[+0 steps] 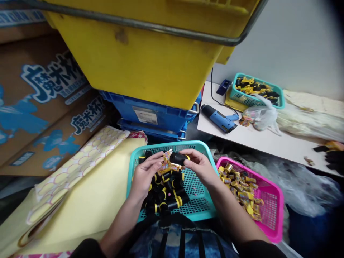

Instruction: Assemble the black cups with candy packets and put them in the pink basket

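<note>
My left hand (145, 172) and my right hand (200, 165) meet over a teal mesh basket (200, 211) on my lap. The right hand pinches a small black cylinder with a yellow band (177, 158). The left hand's fingers are closed on a colourful sticker label (167, 163) that lies against the cylinder. Several more black-and-yellow cylinders (166, 197) are heaped in the basket below the hands. To the right, a pink basket (271, 211) holds several cylinders wrapped in colourful labels (242, 186).
A big yellow crate (139, 57) on blue crates (158, 114) looms ahead. Printed cartons (40, 96) and yellow sticker sheets (80, 186) lie left. A white table (268, 141) at right carries a blue heat gun (219, 118), a plastic bag (262, 114) and another teal basket (258, 91).
</note>
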`<state>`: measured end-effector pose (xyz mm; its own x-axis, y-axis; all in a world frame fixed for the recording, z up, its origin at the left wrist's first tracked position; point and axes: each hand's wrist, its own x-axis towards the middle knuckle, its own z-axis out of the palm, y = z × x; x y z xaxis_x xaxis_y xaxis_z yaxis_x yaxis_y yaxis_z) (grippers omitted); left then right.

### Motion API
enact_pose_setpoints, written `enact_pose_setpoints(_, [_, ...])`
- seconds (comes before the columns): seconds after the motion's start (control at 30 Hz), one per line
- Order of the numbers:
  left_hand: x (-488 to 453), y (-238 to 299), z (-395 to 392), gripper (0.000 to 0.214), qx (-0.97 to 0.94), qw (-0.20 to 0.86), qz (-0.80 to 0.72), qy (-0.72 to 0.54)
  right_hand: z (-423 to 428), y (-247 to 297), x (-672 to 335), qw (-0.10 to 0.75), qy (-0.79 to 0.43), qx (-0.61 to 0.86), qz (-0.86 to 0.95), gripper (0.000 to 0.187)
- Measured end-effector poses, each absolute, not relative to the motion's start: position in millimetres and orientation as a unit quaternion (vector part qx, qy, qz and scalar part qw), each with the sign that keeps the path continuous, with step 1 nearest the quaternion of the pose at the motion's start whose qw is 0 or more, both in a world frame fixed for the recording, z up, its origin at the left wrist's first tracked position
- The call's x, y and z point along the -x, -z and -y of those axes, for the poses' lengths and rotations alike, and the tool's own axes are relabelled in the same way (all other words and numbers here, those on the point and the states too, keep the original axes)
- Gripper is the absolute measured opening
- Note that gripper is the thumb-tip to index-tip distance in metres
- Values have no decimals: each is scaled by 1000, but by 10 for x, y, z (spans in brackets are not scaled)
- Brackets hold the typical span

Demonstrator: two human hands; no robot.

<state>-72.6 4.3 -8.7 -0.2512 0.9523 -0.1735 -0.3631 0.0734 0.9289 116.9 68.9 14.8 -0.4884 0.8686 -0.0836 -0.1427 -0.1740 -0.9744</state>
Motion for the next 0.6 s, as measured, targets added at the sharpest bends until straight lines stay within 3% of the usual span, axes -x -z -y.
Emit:
enact_pose_setpoints(0.33, [725, 19, -99, 27, -230, 557, -504, -618, -743, -163, -1219, 313, -689, 309, 576, 27])
enact_pose_setpoints(0.6, [754, -85, -116, 29, -341, 551, -558, -518, -715, -165, -1200, 321, -546, 343, 694, 29])
